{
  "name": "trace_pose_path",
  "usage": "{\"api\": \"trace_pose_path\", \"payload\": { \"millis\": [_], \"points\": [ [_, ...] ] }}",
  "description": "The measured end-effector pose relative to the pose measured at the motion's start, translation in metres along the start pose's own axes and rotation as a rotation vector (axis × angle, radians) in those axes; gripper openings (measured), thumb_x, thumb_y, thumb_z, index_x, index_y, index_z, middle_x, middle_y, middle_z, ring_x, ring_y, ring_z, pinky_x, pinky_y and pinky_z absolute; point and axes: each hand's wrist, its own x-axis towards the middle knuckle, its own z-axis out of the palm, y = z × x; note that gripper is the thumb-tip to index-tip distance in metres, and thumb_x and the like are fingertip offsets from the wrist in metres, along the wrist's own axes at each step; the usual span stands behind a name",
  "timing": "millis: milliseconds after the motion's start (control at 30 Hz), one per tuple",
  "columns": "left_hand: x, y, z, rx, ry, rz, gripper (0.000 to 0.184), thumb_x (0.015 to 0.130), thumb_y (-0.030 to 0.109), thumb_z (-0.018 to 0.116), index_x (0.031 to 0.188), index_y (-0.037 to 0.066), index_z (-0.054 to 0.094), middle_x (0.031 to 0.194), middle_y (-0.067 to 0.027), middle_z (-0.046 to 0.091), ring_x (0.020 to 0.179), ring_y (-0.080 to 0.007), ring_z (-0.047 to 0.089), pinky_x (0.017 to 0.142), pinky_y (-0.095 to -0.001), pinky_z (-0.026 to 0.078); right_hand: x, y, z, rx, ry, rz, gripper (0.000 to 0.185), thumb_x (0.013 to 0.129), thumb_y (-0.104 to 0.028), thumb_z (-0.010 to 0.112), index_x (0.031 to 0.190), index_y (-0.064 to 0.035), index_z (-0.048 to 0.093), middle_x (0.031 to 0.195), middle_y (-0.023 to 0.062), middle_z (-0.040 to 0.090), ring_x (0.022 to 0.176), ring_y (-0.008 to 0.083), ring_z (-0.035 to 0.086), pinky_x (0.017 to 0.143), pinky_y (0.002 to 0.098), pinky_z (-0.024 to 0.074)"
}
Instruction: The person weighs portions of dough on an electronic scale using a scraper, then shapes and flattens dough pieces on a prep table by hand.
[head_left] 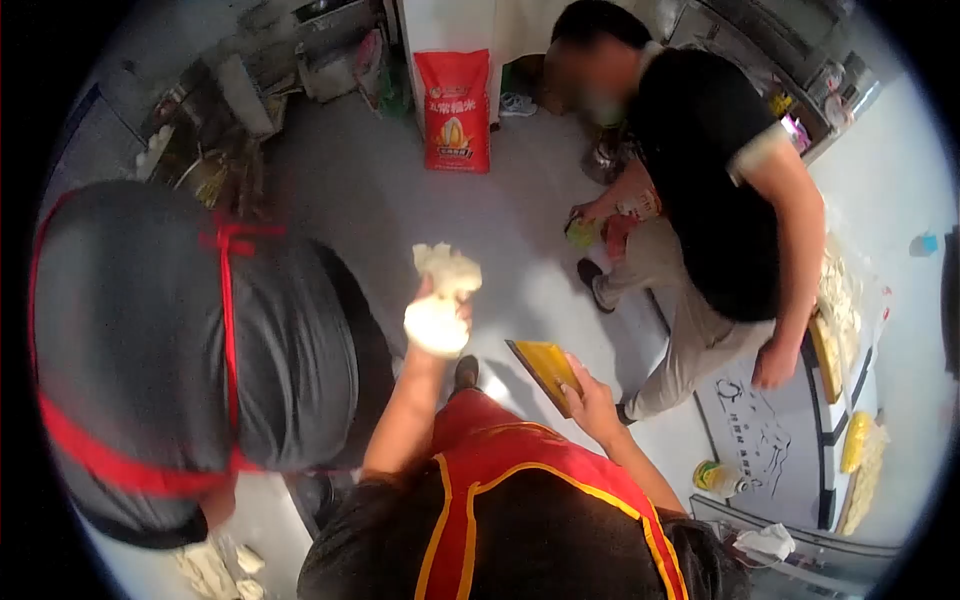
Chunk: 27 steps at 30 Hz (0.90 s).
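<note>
My left hand (440, 300) is raised in front of me, its fingers wrapped round pale dough (450, 270) that bulges out above and below the grip. Lower and to the right, my right hand (590, 403) grips a flat yellow scraper (549, 371) with a dark edge, held at a slant. The two hands are apart, over the grey floor (520, 250).
A person in dark clothes with red straps (190, 330) stands close at the left. Another person in a black shirt (700, 160) leans at the right, holding items. A red sack (455, 115) stands ahead; a bottle (718, 478) and a counter (765, 430) are at the right.
</note>
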Motion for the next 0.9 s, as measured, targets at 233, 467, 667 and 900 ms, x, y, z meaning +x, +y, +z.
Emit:
{"api": "trace_pose_path", "payload": {
  "millis": [233,467,667,900],
  "points": [
    [0.199,0.123,-0.063,0.088,0.124,0.067,0.036,0.092,0.044,0.047,0.117,0.018,0.050,0.102,-0.0061,0.060,0.087,-0.0240,0.061,0.070,-0.0398,0.054,0.132,-0.054,-0.032,-0.010,0.083,0.105,0.055,0.084,-0.008,0.058,0.135,-0.0138,0.040,0.105,0.0262,0.060,0.089,0.0403,0.061,0.076,0.0394,0.0500],
    [0.314,0.127,-0.143,0.120,0.260,0.162,0.022,0.091,0.037,0.052,0.103,0.019,0.056,0.095,-0.0020,0.060,0.086,-0.0214,0.058,0.072,-0.0396,0.050,0.195,-0.013,-0.066,-0.113,0.105,0.264,0.058,0.081,-0.002,0.057,0.135,-0.0140,0.041,0.104,0.0246,0.061,0.087,0.0372,0.063,0.072,0.0404,0.0523],
    [0.376,0.208,-0.156,-0.060,0.126,-0.137,0.022,0.092,0.036,0.051,0.101,0.016,0.057,0.093,-0.0015,0.061,0.079,-0.0195,0.059,0.063,-0.0383,0.051,0.236,0.052,-0.050,-0.413,0.111,0.303,0.060,0.078,-0.002,0.054,0.135,-0.0122,0.039,0.083,0.0165,0.064,0.066,0.0336,0.062,0.060,0.0410,0.0515],
    [0.502,0.264,-0.192,0.313,0.439,-0.366,0.030,0.090,0.037,0.055,0.111,0.016,0.053,0.096,-0.0025,0.059,0.083,-0.0202,0.060,0.064,-0.0364,0.052,0.382,0.045,-0.011,-0.155,0.219,0.727,0.054,0.084,-0.010,0.052,0.136,-0.0161,0.037,0.090,0.0204,0.064,0.078,0.0388,0.062,0.068,0.0450,0.0495]
  ]
}}
